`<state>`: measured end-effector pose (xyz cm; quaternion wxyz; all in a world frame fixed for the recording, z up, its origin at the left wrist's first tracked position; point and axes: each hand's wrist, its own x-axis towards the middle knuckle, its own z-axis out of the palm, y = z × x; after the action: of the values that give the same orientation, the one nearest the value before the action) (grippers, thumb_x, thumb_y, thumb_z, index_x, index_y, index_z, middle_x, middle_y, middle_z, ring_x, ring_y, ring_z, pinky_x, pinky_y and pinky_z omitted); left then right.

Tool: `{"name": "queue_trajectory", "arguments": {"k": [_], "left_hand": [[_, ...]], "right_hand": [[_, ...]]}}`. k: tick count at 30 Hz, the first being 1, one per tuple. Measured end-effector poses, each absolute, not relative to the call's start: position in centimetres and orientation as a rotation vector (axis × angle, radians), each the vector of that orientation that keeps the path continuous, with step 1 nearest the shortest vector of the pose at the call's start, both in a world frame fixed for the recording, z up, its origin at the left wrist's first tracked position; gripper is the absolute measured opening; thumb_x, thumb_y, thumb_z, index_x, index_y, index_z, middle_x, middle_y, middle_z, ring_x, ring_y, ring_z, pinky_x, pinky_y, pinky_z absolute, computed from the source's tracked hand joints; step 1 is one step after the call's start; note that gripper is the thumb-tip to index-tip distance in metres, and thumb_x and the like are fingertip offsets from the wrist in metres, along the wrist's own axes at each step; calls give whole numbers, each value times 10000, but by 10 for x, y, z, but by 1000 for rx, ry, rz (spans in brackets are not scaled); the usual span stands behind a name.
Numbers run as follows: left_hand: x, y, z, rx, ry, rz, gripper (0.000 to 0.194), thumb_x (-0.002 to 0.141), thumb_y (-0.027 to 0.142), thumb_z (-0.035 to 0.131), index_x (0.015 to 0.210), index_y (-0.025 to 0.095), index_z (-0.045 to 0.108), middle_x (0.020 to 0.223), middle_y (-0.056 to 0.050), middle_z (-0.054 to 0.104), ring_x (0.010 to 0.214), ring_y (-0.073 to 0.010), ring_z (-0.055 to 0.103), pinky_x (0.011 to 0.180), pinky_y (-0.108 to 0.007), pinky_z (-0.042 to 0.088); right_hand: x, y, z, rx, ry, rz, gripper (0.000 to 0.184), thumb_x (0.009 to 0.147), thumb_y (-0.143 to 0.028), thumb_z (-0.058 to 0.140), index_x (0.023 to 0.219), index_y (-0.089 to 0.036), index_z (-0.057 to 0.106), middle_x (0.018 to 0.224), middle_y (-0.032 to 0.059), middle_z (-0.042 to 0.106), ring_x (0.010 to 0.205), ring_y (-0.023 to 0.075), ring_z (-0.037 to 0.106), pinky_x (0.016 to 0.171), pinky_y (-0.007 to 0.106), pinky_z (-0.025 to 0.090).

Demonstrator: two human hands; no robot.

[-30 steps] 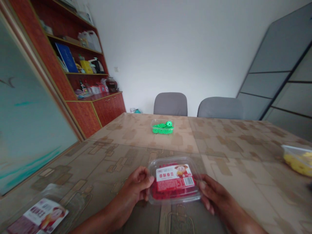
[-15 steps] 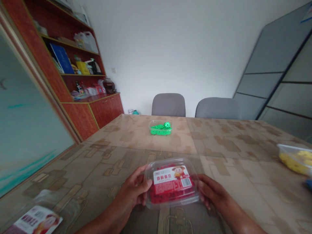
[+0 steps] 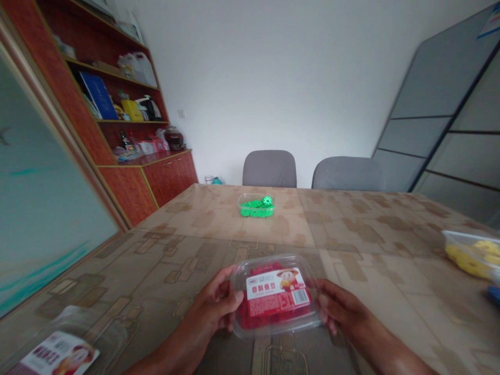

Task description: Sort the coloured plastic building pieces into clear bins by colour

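Note:
A clear plastic box [image 3: 277, 325] with its lid on and red pieces inside is held at the near middle of the table. Its lid carries a red and white label [image 3: 278, 291] with a cartoon figure and a barcode. My left hand [image 3: 216, 299] is closed on the box's left edge, thumb on the lid's rim. At the opposite edge, my right hand [image 3: 338, 307] grips the box with bent fingers, some of them hidden. Whether the box's base touches the table I cannot tell.
An open clear box of green pieces [image 3: 257, 209] stands toward the table's far edge. At the right lies a box of yellow pieces [image 3: 471, 255], with a blue item [image 3: 495, 293] beside it. A labelled clear lid [image 3: 64, 351] lies near left. Grey chairs [image 3: 269, 168] stand behind the table [image 3: 351, 224].
The box with red pieces has tilted slightly and its label shows a little lower and sharper. Both hands keep their hold on its sides.

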<state>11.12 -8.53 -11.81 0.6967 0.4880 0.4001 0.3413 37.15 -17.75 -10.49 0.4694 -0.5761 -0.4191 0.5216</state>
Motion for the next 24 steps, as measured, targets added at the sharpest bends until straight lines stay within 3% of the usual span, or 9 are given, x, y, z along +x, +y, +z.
{"name": "queue_trajectory", "arguments": {"k": [8,13,17,22,24], "left_hand": [[110,-82,-122,1055,909,770,647,667,410,819,1232,240,554,770,25,596,540,-91,521,476,-185,392],[110,-82,-124,1063,907,792,635,696,395,804,1252,223,550,642,59,529,492,-80,485,449,-174,370],[110,-77,-129,1076,891,772,618,706,434,784,1241,228,552,689,32,586,490,-85,509,448,-181,394],[113,-69,-134,1030,814,707,739,566,475,854,1181,193,556,638,36,579,388,-64,457,376,-175,350],[115,-74,-135,1029,783,673,775,577,505,843,1217,203,527,667,22,603,374,-62,455,373,-180,357]], "right_hand": [[381,-173,-108,-1387,-1086,1398,589,720,-603,673,1138,-192,627,652,-27,537,548,121,459,546,248,367],[377,-175,-110,-1387,-1073,1317,522,765,-595,632,1113,-206,646,683,-11,553,592,132,483,557,242,374],[369,-176,-106,-1394,-1017,1248,433,810,-550,614,1064,-202,657,668,-18,542,602,121,495,554,220,371],[381,-177,-95,-1420,-1118,1362,483,793,-555,610,1099,-183,634,627,-16,569,528,118,513,513,227,393],[391,-178,-88,-1501,-1198,1355,504,792,-541,600,1158,-195,618,671,13,625,576,158,570,525,255,424]]}}
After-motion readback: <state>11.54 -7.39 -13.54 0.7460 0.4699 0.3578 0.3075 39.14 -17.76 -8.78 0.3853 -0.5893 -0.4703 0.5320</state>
